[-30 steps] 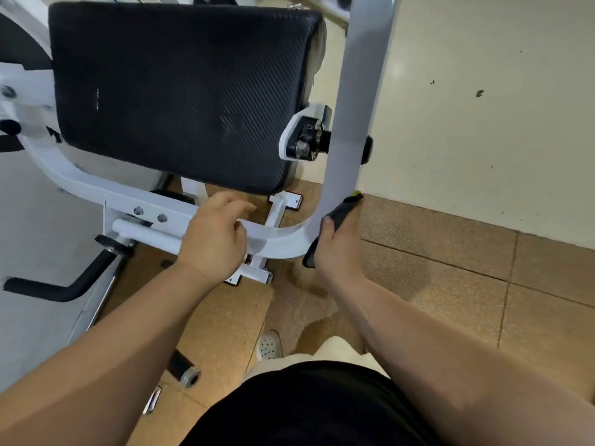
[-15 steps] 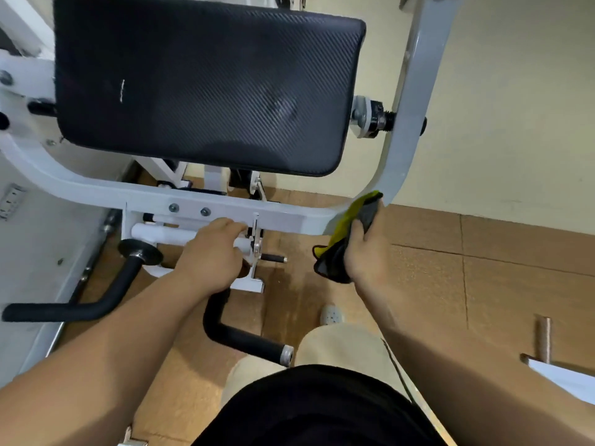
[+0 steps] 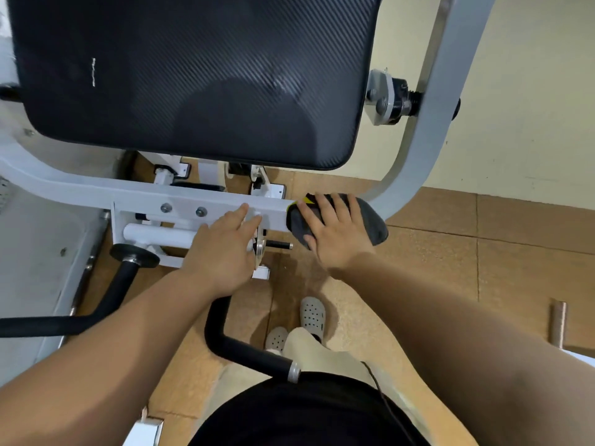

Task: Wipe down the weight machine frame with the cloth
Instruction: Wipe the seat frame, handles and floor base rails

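Observation:
The white frame (image 3: 141,196) of the weight machine curves under a large black pad (image 3: 193,75) and rises at the right as a grey upright. A dark grey cloth with a yellow edge (image 3: 375,225) lies on the frame's lower right bend. My right hand (image 3: 335,231) presses flat on the cloth with fingers spread. My left hand (image 3: 222,249) rests on the frame's front bar just left of the cloth, fingers extended and touching the white metal.
Two black padded handles (image 3: 244,349) stick out below the frame, one toward my legs, one to the left. A pivot bolt assembly (image 3: 391,98) joins the pad to the upright. The floor has brown tiles (image 3: 483,252); a cream wall stands at the right. A small tube (image 3: 559,321) lies on the floor.
My right hand went from gripping the bunched cloth at the bend to pressing it flat on the frame, slightly leftward. The view moved closer and my left hand's fingers stretched onto the bar.

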